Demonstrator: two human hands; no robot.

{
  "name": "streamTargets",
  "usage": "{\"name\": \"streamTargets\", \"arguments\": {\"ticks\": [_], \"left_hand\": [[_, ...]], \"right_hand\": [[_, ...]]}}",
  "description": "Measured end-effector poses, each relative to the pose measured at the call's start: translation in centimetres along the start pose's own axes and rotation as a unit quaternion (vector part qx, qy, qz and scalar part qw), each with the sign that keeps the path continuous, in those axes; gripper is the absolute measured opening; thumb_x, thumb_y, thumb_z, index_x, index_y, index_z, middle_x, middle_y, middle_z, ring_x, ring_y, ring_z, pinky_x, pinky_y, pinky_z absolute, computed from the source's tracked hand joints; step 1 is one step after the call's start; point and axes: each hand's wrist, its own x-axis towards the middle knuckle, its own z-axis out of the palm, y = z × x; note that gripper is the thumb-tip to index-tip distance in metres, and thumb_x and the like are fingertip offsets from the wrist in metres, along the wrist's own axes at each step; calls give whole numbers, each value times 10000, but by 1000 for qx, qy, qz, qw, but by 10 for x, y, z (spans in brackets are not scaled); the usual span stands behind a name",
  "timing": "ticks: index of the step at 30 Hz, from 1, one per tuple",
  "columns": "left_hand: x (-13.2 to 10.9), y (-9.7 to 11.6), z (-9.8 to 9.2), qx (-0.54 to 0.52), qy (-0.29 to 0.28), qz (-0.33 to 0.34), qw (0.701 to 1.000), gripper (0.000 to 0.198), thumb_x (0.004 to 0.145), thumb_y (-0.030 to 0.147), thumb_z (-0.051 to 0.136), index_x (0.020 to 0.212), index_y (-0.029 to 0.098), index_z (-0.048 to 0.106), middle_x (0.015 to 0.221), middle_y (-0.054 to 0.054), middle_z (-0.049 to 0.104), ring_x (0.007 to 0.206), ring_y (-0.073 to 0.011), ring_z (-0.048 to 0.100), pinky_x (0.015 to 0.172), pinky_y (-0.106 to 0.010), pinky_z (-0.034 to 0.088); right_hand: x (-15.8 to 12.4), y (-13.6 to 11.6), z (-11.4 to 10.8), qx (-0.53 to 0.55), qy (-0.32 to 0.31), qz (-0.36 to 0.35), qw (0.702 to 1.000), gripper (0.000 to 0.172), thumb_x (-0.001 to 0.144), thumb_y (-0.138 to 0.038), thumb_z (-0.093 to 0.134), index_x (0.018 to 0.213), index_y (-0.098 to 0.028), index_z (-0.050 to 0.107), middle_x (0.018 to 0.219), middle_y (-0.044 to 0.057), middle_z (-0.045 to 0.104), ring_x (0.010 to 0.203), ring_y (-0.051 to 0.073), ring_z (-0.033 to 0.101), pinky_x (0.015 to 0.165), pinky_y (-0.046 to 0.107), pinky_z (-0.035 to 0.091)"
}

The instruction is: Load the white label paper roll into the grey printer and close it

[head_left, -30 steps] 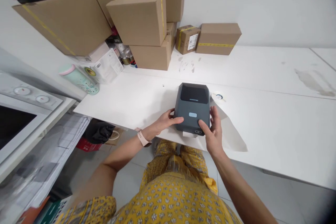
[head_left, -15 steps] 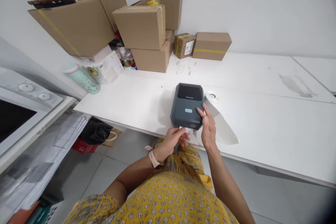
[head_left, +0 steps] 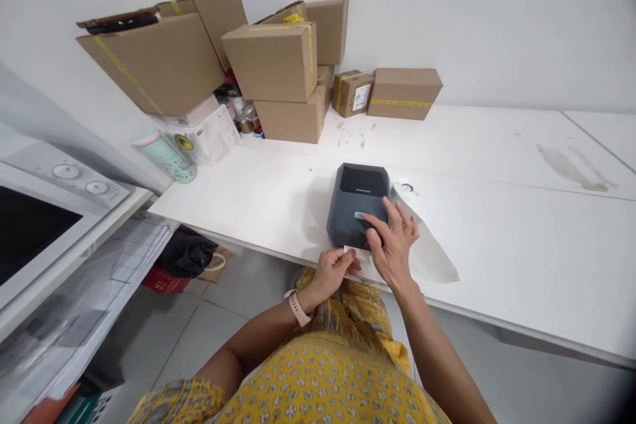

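Observation:
A dark grey label printer [head_left: 350, 222] sits near the front edge of the white table, with a pale blue button [head_left: 360, 215] on its top. White paper [head_left: 349, 250] sticks out of the printer's front side, facing me. My left hand [head_left: 334, 271] pinches that paper between thumb and fingers, just off the table edge. Over the printer's right half is my right hand [head_left: 393, 242], fingers spread, its index fingertip on or just above the button. A curled white paper strip [head_left: 432, 245] lies right of the printer, partly behind my right hand, with a roll end [head_left: 403, 189] beside it.
Cardboard boxes [head_left: 271, 59] are stacked at the back left of the table [head_left: 497, 232], and two smaller ones [head_left: 405, 89] stand against the wall. A mint tumbler [head_left: 169, 156] leans at the left. A microwave [head_left: 40, 212] stands beyond the table's left end.
My right hand has shifted from the printer's right side onto its top, index finger now at the button. My left hand keeps its pinch on the paper. The view has tilted slightly.

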Motion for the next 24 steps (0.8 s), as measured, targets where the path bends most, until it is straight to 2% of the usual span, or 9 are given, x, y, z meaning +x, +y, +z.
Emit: {"name": "streamTargets", "arguments": {"ticks": [5,7,9,11,12,14,16,20,24], "left_hand": [[-8,0,-6,22,13,-19,999,475,855,585,582,657,161,660,648,-35,659,590,-143,581,618,-266,462],[-11,1,-11,57,84,11,995,477,891,550,544,603,174,608,589,-9,598,569,-128,543,603,-255,440],[-11,3,-16,86,188,73,976,467,941,512,480,620,187,580,597,4,563,603,-127,537,629,-252,444],[-6,8,-21,100,258,149,949,384,974,478,443,794,197,634,776,-19,636,773,-150,604,753,-268,488],[-1,10,-22,106,264,181,941,343,983,466,435,945,204,654,945,-45,671,922,-169,628,853,-292,498],[7,14,-23,121,232,224,939,373,994,454,432,1241,222,589,1292,-97,607,1226,-205,559,1049,-355,446],[13,17,-22,132,185,232,946,451,1005,452,415,1396,239,492,1477,-110,486,1387,-220,443,1157,-398,367],[18,30,-20,105,137,217,961,514,1013,474,386,1477,254,424,1568,-88,402,1454,-226,372,1206,-401,327],[36,62,-23,55,124,248,959,527,1001,517,394,1435,233,486,1535,-77,458,1439,-236,403,1205,-389,332]], "right_hand": [[3,-4,3,-33,-3,-25,999,285,953,-370,510,1170,-411,690,1537,-64,458,1482,305,274,1187,609,23],[4,-4,5,-32,1,-27,999,277,956,-343,512,1154,-407,694,1505,-62,501,1482,298,280,1189,610,17],[4,-4,7,-25,4,-26,999,270,959,-331,512,1143,-403,696,1467,-55,544,1479,291,294,1191,613,15],[5,-5,7,-20,4,-20,1000,265,965,-337,506,1139,-398,697,1441,-45,570,1476,288,302,1191,620,13],[5,-5,6,-17,3,-15,1000,264,970,-349,497,1132,-394,701,1438,-41,572,1478,288,298,1190,625,14],[4,-3,4,13,-6,0,1000,288,987,-390,456,1114,-379,713,1473,-36,534,1493,290,263,1191,629,48],[2,1,1,89,-14,28,996,354,1002,-445,395,1157,-361,701,1555,-32,430,1509,289,223,1199,612,117],[-1,12,-2,251,-5,111,962,503,1018,-524,273,1456,-357,458,1640,-9,269,1514,250,230,1220,552,185],[24,12,-7,273,7,102,957,625,991,-622,224,1546,-344,298,1641,-2,265,1518,255,219,1237,531,161]]}}
